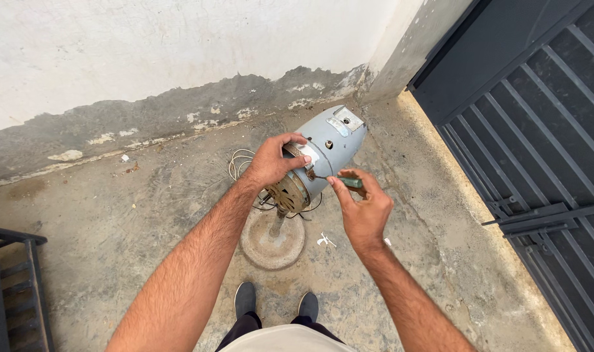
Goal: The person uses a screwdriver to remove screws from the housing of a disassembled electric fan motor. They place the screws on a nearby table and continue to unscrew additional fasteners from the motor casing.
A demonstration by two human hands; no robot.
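Above the round stand base (pixel 271 242), left hand (pixel 271 161) grips the grey fan motor housing (pixel 328 150) while right hand (pixel 364 210) pinches a green-handled screwdriver (pixel 341 180) against it.

Tilted grey fan motor (pixel 326 151), green-handled screwdriver (pixel 348 182)

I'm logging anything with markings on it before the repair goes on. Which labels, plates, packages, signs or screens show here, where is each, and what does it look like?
Label: small white rectangle on the grey motor housing, partly under the left hand.
Plate: small pale metallic rectangle near the housing's far end, facing up.
No packages, signs or screens show.
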